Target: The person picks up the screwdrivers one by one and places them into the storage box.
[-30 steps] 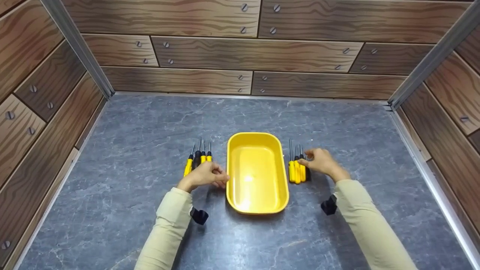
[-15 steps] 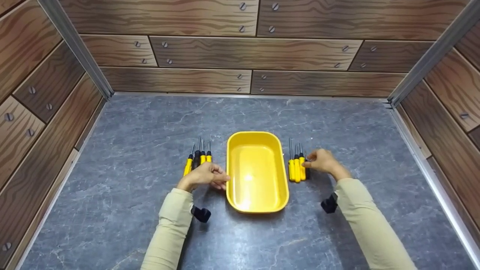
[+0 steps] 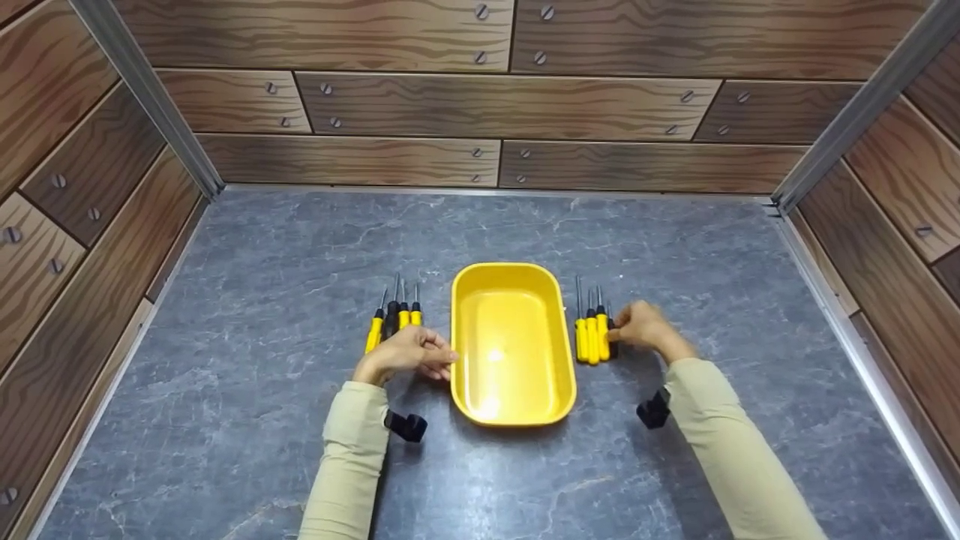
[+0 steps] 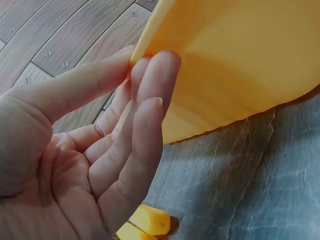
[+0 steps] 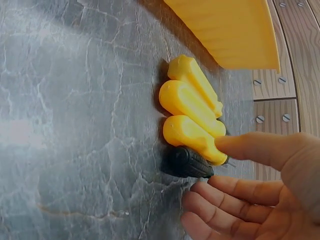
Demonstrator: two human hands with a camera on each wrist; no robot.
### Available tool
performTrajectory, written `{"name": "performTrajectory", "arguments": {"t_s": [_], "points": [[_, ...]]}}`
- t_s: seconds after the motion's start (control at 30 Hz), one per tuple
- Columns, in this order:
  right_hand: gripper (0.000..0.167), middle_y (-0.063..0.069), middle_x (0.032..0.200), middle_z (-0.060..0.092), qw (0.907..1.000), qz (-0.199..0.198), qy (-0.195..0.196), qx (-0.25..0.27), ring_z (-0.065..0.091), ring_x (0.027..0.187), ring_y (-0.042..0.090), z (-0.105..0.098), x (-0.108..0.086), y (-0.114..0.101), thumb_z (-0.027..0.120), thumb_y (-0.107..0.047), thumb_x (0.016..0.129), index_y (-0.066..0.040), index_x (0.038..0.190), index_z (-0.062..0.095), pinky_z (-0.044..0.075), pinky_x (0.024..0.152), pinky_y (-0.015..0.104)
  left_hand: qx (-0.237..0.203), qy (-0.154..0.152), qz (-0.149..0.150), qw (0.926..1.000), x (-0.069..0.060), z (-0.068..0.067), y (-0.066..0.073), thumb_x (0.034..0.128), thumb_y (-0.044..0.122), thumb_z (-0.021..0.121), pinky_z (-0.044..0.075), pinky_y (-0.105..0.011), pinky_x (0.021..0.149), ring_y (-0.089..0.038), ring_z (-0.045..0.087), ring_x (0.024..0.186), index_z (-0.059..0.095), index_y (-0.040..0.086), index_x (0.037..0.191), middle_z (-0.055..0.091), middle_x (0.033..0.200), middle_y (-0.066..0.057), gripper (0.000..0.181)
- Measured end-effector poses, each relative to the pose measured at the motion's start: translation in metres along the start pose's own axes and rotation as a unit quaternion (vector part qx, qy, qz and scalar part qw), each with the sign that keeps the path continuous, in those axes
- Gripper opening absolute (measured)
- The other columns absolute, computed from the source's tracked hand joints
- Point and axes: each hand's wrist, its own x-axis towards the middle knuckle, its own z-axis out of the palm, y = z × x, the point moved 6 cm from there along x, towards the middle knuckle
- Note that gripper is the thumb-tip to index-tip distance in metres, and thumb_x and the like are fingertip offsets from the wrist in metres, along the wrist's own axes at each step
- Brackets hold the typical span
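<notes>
A yellow plastic bin [image 3: 513,345] stands in the middle of the grey marbled surface. My left hand [image 3: 411,351] pinches its left rim [image 4: 150,35], thumb on top and fingertips against the outer wall. Just right of the bin lies a row of screwdrivers: several yellow-handled ones [image 3: 592,341] and a black-handled screwdriver [image 5: 187,162] at the row's right end. My right hand [image 3: 643,328] is at that black handle, thumb [image 5: 250,147] by the nearest yellow handle and fingers on the other side. A gap shows between thumb and fingers in the right wrist view.
Left of the bin lies another row of screwdrivers, including yellow-handled ones [image 3: 374,334] and a black-handled one [image 3: 391,319], partly hidden by the left hand. Wood-patterned walls [image 3: 397,161] with metal corner strips [image 3: 814,176] enclose the surface at the back and sides.
My right hand has lowered slightly towards the black-handled screwdriver, its thumb and fingers coming to either side of the handle. The left hand stays on the bin's rim.
</notes>
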Motion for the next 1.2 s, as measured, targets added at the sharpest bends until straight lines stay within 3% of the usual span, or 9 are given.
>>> {"name": "performTrajectory", "arguments": {"t_s": [0.3,0.53,0.7,0.9,1.2], "points": [[0.027,0.011,0.071,0.070,0.9994,0.021,0.004,0.027,0.058,0.053,0.008,0.000,0.002,0.005,0.071,-0.013,0.081,0.010,0.095,0.069,0.051,0.050,0.020,-0.002,0.010,0.006,0.9999,0.001,0.000,0.000,0.0894,0.013,0.067,0.062,-0.024,0.064,-0.008,0.069,0.063,0.065,-0.005,0.101,0.071,0.068,0.004,0.022],[0.022,0.006,0.061,0.068,0.9965,0.049,-0.002,0.068,0.059,0.048,0.006,0.003,-0.001,0.011,0.070,-0.010,0.081,0.011,0.091,0.069,0.058,0.051,0.025,-0.009,-0.002,0.008,0.9999,0.002,0.002,-0.004,0.0899,0.013,0.066,0.061,-0.023,0.063,-0.008,0.069,0.062,0.065,-0.005,0.100,0.071,0.068,0.003,0.021],[0.014,-0.004,0.054,0.060,0.9894,0.078,-0.021,0.121,0.058,0.047,0.004,0.006,-0.001,0.013,0.067,-0.006,0.081,0.007,0.086,0.065,0.058,0.049,0.022,-0.018,-0.006,0.007,0.9998,0.002,0.001,-0.003,0.0897,0.011,0.066,0.061,-0.021,0.061,-0.008,0.069,0.062,0.065,-0.005,0.100,0.071,0.068,0.002,0.020],[0.007,-0.006,0.051,0.056,0.9781,0.109,-0.047,0.171,0.057,0.044,0.004,0.010,-0.004,0.014,0.064,-0.005,0.082,-0.001,0.081,0.058,0.056,0.048,0.020,-0.019,-0.012,0.007,0.9997,0.002,0.001,-0.002,0.0899,0.010,0.065,0.060,-0.020,0.061,-0.007,0.069,0.062,0.064,-0.004,0.099,0.070,0.067,0.003,0.017],[0.012,-0.004,0.050,0.055,0.9706,0.140,-0.050,0.190,0.055,0.041,0.004,0.011,-0.005,0.016,0.064,-0.005,0.084,-0.003,0.077,0.053,0.056,0.046,0.021,-0.031,-0.014,0.005,0.9994,0.002,0.001,-0.004,0.0905,0.010,0.064,0.060,-0.019,0.061,-0.007,0.069,0.062,0.064,-0.002,0.098,0.071,0.068,0.003,0.015]]}}
